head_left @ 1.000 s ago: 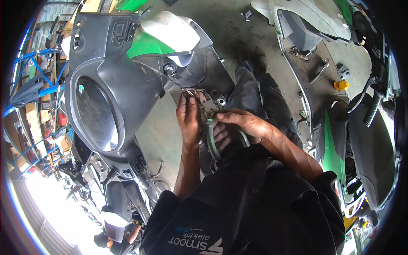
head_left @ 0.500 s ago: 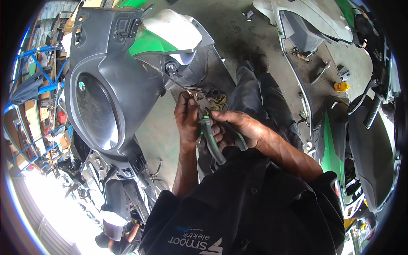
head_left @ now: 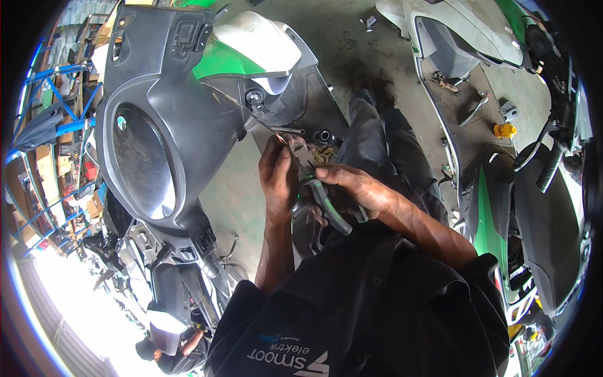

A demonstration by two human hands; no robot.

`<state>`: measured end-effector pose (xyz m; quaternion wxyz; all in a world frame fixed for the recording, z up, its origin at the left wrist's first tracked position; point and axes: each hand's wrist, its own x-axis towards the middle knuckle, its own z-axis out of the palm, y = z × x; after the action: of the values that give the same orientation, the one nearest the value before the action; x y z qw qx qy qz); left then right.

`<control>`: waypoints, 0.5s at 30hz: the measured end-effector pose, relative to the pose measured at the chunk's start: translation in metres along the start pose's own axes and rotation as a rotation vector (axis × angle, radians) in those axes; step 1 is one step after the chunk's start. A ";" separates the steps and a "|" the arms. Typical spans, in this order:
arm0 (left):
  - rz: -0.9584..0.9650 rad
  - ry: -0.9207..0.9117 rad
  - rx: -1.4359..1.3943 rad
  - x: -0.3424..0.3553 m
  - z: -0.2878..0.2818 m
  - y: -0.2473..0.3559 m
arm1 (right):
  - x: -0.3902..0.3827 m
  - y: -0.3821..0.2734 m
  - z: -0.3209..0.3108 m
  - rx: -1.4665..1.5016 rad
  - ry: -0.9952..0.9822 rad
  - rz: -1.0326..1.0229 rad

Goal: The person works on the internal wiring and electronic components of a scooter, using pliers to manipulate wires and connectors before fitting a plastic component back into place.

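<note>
Pliers [head_left: 328, 207], grey and green, fill right hand [head_left: 359, 186]; left hand [head_left: 277, 173] pinches thin wire [head_left: 279, 137].

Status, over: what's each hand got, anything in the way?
Left hand apparently pinching thin wire. Right hand holding green-and-black pliers. Grey scooter panel leftward, not visibly blocking.

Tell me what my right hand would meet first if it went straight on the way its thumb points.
Probably your left hand: your right hand, gripping the pliers, points leftward at it. Whether their depths line up is hard to judge here.
</note>
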<state>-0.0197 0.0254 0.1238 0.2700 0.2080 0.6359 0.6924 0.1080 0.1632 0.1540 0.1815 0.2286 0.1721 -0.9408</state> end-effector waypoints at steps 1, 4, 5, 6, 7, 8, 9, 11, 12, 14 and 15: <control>-0.008 -0.003 0.000 -0.001 0.001 0.002 | -0.001 0.000 0.000 -0.003 -0.003 -0.003; -0.042 -0.007 -0.056 0.000 0.001 0.003 | -0.004 -0.002 0.002 -0.028 -0.023 -0.003; -0.055 -0.008 -0.084 0.000 0.000 0.003 | -0.005 -0.005 0.002 -0.047 -0.038 0.005; -0.054 -0.014 -0.072 0.000 -0.001 0.002 | -0.006 -0.007 0.001 -0.065 -0.052 0.012; -0.053 -0.020 -0.059 0.001 -0.002 0.002 | -0.006 -0.008 0.000 -0.066 -0.077 0.028; -0.052 -0.027 -0.047 0.001 -0.003 0.002 | -0.005 -0.008 -0.003 -0.068 -0.102 0.045; -0.059 -0.035 -0.053 0.001 -0.003 0.004 | -0.005 -0.008 -0.004 -0.069 -0.127 0.061; -0.070 -0.053 -0.064 0.001 -0.002 0.009 | -0.007 -0.012 0.000 -0.082 -0.150 0.058; -0.073 -0.060 -0.080 0.001 -0.001 0.011 | -0.008 -0.013 0.002 -0.088 -0.162 0.056; -0.082 -0.073 -0.111 0.001 0.002 0.015 | -0.009 -0.012 0.004 -0.057 -0.139 0.063; -0.071 -0.066 -0.132 0.001 0.002 0.014 | -0.009 -0.012 0.005 -0.041 -0.127 0.065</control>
<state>-0.0209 0.0274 0.1376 0.3282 0.1897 0.5866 0.7157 0.1083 0.1742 0.1649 0.2273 0.1701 0.1718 -0.9433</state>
